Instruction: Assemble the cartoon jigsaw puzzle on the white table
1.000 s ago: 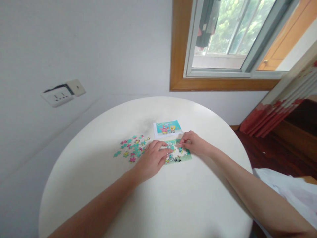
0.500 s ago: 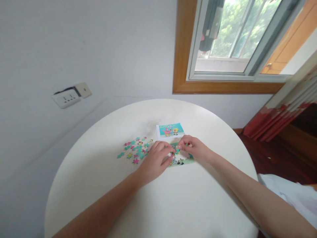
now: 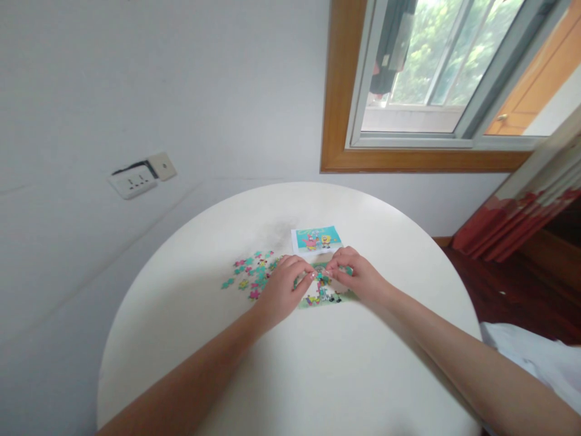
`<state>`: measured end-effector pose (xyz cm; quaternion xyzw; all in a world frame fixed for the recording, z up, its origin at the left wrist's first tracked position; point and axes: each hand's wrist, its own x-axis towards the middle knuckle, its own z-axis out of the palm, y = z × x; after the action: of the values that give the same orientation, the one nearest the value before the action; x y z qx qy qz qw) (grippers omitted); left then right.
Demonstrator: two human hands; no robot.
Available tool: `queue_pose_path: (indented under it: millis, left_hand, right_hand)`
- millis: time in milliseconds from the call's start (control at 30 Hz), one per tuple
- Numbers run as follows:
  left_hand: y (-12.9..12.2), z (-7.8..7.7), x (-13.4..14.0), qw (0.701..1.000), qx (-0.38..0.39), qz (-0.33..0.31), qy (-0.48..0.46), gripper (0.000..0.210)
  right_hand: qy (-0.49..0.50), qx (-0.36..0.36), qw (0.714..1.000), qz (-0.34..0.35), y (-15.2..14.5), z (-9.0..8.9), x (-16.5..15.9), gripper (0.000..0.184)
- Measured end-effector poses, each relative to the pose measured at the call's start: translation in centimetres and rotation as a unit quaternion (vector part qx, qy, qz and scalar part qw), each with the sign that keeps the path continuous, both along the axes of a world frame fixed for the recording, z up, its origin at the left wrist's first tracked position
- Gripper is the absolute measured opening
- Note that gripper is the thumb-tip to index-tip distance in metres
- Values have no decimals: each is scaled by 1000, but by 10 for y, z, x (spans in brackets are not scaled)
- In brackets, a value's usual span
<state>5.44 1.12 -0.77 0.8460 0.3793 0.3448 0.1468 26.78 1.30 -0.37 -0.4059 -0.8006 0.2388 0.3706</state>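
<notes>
A: Position of the puzzle?

B: Flat on the worktop, below and between the hands, partly covered by them. White gaps show inside its green border. Presumably kept central so both hands reach it equally.

A: Left hand?

B: Low over the puzzle's left side, thumb and forefinger tips drawn almost together. Whether a piece sits between them: cannot tell.

A: Right hand?

B: Comes in from the opposite side, fingers curled, thumb close to forefinger, tips just beside the left's. Its hold, if any, is too small to make out. Facing tips would suit fine, two-sided handling.

A: Loose pieces?

B: Spread left of the puzzle, beside the left hand; likely set apart so they stay reachable without cluttering it.

A: And the card?

B: Just beyond the puzzle, picture up, figures upright to the person. Probably placed for easy viewing, clear of the forearms.
</notes>
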Motion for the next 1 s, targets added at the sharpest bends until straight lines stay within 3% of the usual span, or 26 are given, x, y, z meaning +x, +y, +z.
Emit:
queue_pose_path:
  millis: [100, 200, 300, 367, 733, 1000]
  left_hand:
    - [14, 2, -16, 998, 41, 29, 33, 21]
    - [36, 4, -45, 988, 71, 106, 86, 26]
    - [53, 1, -71, 972, 61, 182, 132, 30]
    - [59, -2, -80, 969, 60, 194, 141, 31]
    - [64, -21, -79, 954, 75, 244, 158, 26]
    - [63, -11, -88, 951, 87, 258, 148, 24]
  right_hand:
    - [-22, 23, 999, -17, 4, -2, 5, 18]
    - [-53, 37, 997, -49, 12, -5, 16, 16]
    - [-76, 41, 994, -67, 19, -8, 26, 17]
    - [-81, 38, 993, -73, 22, -10, 29, 17]
    - [-92, 10, 994, -64, 18, -12, 25, 16]
    - [-88, 5, 994, -68, 18, -9, 27, 16]
